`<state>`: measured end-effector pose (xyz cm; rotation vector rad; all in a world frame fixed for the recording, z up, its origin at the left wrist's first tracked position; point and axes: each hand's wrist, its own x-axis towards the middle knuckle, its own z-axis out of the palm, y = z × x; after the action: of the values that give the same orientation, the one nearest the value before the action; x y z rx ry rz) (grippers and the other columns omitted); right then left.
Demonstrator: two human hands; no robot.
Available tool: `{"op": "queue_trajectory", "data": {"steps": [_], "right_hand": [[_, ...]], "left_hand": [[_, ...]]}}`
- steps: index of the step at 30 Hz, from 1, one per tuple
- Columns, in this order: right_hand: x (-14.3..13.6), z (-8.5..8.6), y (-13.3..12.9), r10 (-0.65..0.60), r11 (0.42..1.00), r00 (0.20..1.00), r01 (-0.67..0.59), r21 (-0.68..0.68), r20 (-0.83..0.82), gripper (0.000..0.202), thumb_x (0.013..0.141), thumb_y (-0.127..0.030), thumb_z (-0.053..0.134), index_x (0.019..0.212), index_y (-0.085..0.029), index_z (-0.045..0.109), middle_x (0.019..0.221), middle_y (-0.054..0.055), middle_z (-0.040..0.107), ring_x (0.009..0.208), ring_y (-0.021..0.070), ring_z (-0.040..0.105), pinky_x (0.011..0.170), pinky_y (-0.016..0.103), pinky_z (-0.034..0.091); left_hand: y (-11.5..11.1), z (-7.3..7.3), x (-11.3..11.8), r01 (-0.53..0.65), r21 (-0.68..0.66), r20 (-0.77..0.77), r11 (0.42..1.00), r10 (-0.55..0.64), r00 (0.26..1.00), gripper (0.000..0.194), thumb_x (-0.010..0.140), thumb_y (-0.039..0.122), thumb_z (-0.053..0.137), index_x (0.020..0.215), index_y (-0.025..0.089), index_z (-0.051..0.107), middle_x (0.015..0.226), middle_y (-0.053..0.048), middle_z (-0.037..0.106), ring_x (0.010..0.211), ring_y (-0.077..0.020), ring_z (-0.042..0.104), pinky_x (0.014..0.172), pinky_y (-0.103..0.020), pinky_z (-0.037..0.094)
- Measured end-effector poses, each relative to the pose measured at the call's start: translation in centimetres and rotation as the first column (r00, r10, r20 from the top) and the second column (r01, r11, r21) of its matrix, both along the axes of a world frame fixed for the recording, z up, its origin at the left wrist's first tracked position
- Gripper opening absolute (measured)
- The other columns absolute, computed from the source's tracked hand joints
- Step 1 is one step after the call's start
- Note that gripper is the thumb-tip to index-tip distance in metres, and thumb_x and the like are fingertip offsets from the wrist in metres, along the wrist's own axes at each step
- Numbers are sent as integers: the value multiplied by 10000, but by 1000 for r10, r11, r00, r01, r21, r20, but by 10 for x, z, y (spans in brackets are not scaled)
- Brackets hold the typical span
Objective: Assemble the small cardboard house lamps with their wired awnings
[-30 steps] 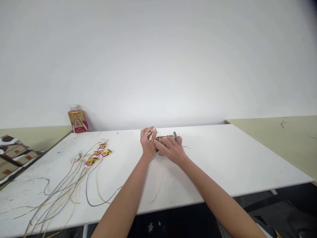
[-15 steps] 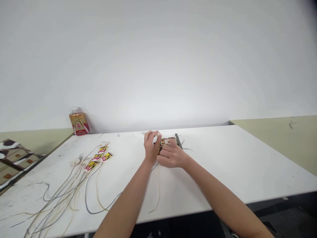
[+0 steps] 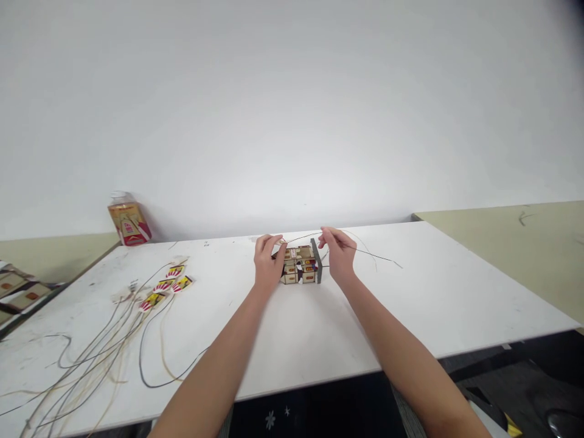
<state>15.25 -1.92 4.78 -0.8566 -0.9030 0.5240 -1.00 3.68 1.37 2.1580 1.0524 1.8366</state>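
A small model house (image 3: 300,271) with cream walls and little windows lies on its side on the white table. Its dark grey base (image 3: 316,260) faces right. My left hand (image 3: 268,258) is at the house's left end, thumb and fingers pinching a small pale piece (image 3: 281,242) whose kind I cannot make out. From there a thin wire runs to my right hand (image 3: 340,250), which is closed on it to the right of the base. The wire's dark free end (image 3: 381,256) sticks out to the right of that hand.
Several red, yellow and white printed tags with long dark and tan wires (image 3: 164,286) lie on the table's left side. A bottle (image 3: 129,222) with a gold and red label stands at the back left. Part of a bigger model house (image 3: 20,292) shows at the left edge.
My right hand has moved from the front of the house to the right of its base, drawing the wire rightward. The house front is now uncovered. My left hand stays at the left end.
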Motion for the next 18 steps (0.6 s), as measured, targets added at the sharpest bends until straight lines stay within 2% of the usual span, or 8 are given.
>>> {"op": "queue_trajectory", "data": {"steps": [4,8,11,14,18], "right_hand": [[22,0,11,106,988,938,-138,-76,-329,198,655,-345,759,758,-193,685,658,-21,578,544,84,503,583,262,480],[45,-2,15,161,959,879,-247,-140,-449,252,583,-344,797,751,-205,671,687,-31,581,555,74,507,581,242,489],[58,-8,16,174,924,917,-278,-262,-360,257,587,-361,796,755,-207,677,752,-11,622,601,81,534,602,234,489],[67,-17,18,187,884,971,-234,-404,-151,285,604,-409,781,780,-201,699,811,30,665,669,112,576,624,244,482],[72,-25,19,248,855,969,-212,-474,15,297,608,-431,766,774,-189,718,797,57,690,686,143,595,642,273,474]], "left_hand": [[-1,0,-1,-20,-31,37,999,21,999,195,846,269,574,1016,203,642,1010,-68,535,969,-167,551,861,-324,517],[-1,1,-4,-40,-124,164,991,60,985,197,828,279,588,1003,206,643,1023,-62,525,981,-159,549,843,-301,534],[0,2,-7,-50,-204,259,978,103,960,204,814,291,600,999,214,639,1033,-56,528,994,-157,551,832,-285,536],[1,4,-9,-45,-272,340,961,140,930,227,799,310,615,1007,221,634,1062,-55,530,962,-149,564,806,-269,534],[4,5,-12,-29,-374,448,927,208,870,253,781,340,629,1008,228,632,1125,-58,528,929,-141,582,763,-246,521]]}}
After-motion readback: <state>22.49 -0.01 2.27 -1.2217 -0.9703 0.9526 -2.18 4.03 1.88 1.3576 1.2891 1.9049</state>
